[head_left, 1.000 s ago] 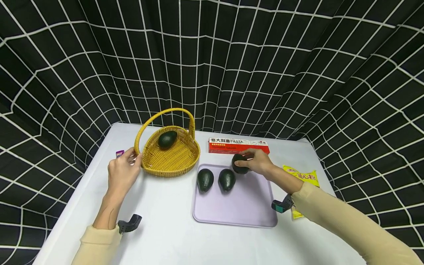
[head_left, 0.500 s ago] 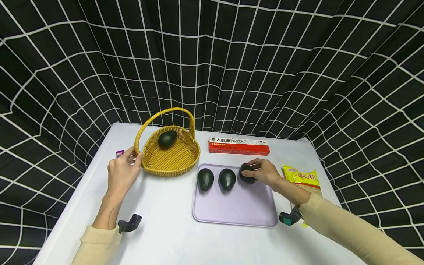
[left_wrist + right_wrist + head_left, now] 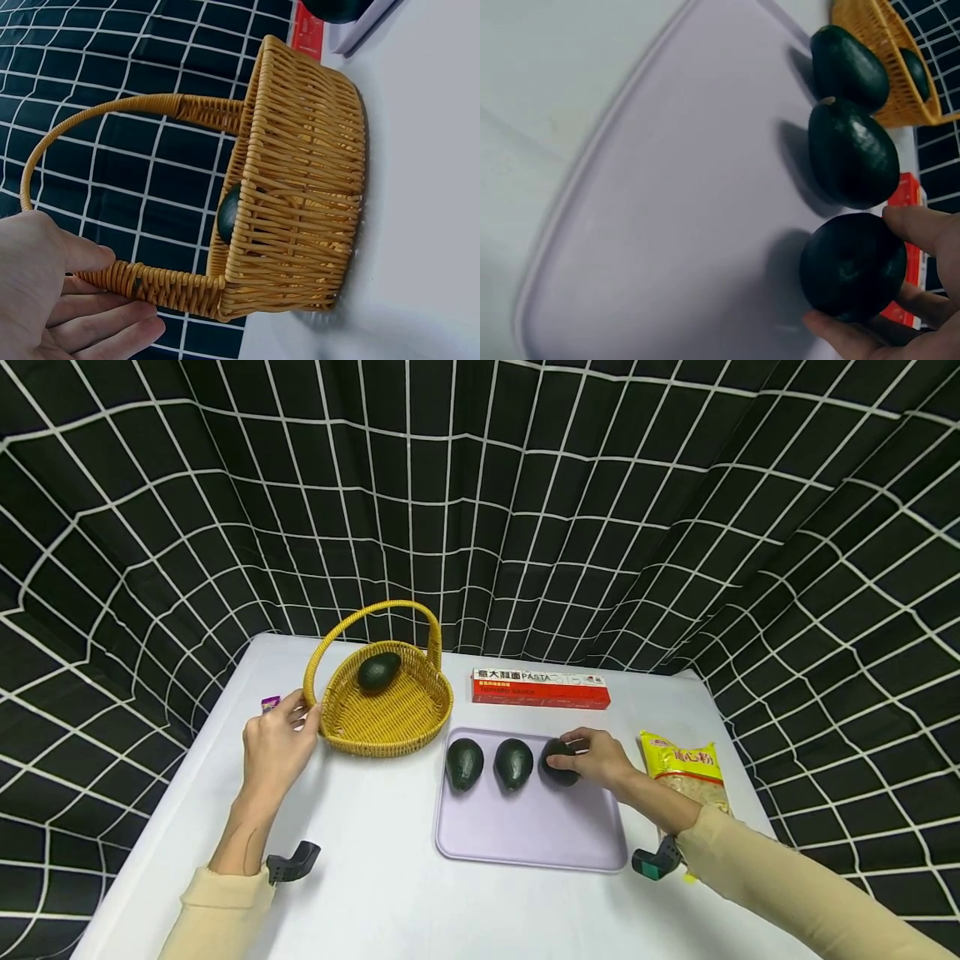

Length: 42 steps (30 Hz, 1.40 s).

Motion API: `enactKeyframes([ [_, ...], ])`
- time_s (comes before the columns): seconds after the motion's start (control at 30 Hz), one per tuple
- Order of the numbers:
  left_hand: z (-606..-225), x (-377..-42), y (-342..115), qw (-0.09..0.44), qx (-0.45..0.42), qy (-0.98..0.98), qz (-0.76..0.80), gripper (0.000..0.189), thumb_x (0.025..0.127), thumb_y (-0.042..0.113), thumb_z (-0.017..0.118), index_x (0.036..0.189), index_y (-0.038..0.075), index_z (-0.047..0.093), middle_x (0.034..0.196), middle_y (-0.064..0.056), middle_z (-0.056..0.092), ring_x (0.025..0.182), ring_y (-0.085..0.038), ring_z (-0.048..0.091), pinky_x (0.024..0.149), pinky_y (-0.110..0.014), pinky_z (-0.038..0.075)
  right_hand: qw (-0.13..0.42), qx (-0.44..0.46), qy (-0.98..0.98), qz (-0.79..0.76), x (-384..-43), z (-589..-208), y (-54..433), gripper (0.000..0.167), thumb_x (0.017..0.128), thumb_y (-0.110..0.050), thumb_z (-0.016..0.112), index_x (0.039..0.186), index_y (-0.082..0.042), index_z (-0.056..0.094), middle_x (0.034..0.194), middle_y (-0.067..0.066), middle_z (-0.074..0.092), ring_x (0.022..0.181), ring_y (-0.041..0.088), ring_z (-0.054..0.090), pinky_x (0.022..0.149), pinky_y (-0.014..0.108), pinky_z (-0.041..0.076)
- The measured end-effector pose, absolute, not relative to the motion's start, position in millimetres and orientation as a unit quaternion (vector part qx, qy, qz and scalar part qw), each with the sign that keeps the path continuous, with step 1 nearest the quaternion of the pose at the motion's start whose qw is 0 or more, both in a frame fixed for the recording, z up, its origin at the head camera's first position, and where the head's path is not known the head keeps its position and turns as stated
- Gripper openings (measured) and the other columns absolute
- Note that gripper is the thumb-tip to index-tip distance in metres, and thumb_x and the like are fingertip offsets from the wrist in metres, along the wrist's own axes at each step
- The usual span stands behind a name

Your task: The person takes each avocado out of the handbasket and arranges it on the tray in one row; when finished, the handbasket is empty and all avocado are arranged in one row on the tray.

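Observation:
A yellow wicker basket stands at the back left, one avocado lying inside it. My left hand grips the left foot of its arched handle, thumb on one side and fingers on the other. On the lilac tray, two avocados rest side by side near the back edge: the left one and the middle one. Just right of them, my right hand holds a third avocado between thumb and fingers, low over the tray's back right part.
Behind the tray lies a red and white pasta box. A yellow bag of pasta is on the right, partly under the right forearm. A small purple packet sits beyond the left hand. A black gridded curtain hangs behind the white table.
My right hand has carried its avocado a little right and toward me, into line with the other two on the tray. The left hand keeps its grip on the basket handle.

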State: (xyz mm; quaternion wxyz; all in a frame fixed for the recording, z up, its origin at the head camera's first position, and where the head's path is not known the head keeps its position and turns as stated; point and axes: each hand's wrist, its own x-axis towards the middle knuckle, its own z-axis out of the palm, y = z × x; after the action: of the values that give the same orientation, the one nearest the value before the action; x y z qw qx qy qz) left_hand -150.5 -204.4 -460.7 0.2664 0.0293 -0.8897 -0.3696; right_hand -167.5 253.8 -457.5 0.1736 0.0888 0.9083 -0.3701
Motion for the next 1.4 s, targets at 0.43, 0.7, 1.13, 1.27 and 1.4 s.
enactKeyframes([
  [0.43,-460.7,-150.4,-204.0,0.267,0.028,-0.890,-0.370,0.033,0.095,0.006,0.070,0.123,-0.012,0.070,0.107,-0.030,0.075,0.089,-0.043,0.078,0.081,-0.058,0.063,0.181,0.084,0.912,-0.359,-161.7,-464.1,253.5,0.062,0.087,-0.026,0.085,0.139,-0.003,0.060,0.135,0.028,0.064,0.113,0.037,0.067,0.086,0.038,0.065],
  [0.7,-460.9,-149.8,-203.7,0.263,0.032,-0.891,-0.369,0.033,0.096,0.008,0.070,0.123,-0.011,0.070,0.107,-0.029,0.075,0.088,-0.042,0.078,0.080,-0.058,0.063,0.178,0.083,0.919,-0.342,-161.4,-464.5,251.4,0.063,0.088,-0.028,0.084,0.141,-0.004,0.059,0.135,0.028,0.065,0.118,0.040,0.064,0.094,0.043,0.063],
  [1.13,-461.3,-149.9,-204.5,0.264,0.029,-0.888,-0.374,0.034,0.096,0.007,0.070,0.124,-0.012,0.069,0.108,-0.030,0.075,0.089,-0.043,0.078,0.077,-0.057,0.064,0.197,0.044,0.926,-0.319,-164.2,-463.1,255.4,0.072,0.087,-0.030,0.084,0.146,-0.003,0.054,0.137,0.031,0.061,0.122,0.044,0.061,0.101,0.053,0.059],
  [1.27,-461.3,-149.7,-204.6,0.263,0.029,-0.888,-0.375,0.034,0.096,0.007,0.070,0.124,-0.012,0.069,0.108,-0.030,0.075,0.089,-0.043,0.078,0.077,-0.057,0.064,0.199,0.049,0.925,-0.320,-165.2,-463.8,256.0,0.072,0.087,-0.030,0.084,0.147,-0.005,0.053,0.138,0.030,0.061,0.123,0.043,0.060,0.102,0.054,0.058],
  [1.4,-461.3,-149.5,-204.5,0.262,0.030,-0.888,-0.376,0.034,0.096,0.007,0.070,0.124,-0.012,0.069,0.108,-0.029,0.075,0.089,-0.042,0.078,0.077,-0.057,0.064,0.199,0.048,0.926,-0.318,-165.0,-463.0,255.1,0.075,0.086,-0.032,0.085,0.148,-0.004,0.052,0.139,0.030,0.061,0.124,0.044,0.060,0.104,0.055,0.057],
])
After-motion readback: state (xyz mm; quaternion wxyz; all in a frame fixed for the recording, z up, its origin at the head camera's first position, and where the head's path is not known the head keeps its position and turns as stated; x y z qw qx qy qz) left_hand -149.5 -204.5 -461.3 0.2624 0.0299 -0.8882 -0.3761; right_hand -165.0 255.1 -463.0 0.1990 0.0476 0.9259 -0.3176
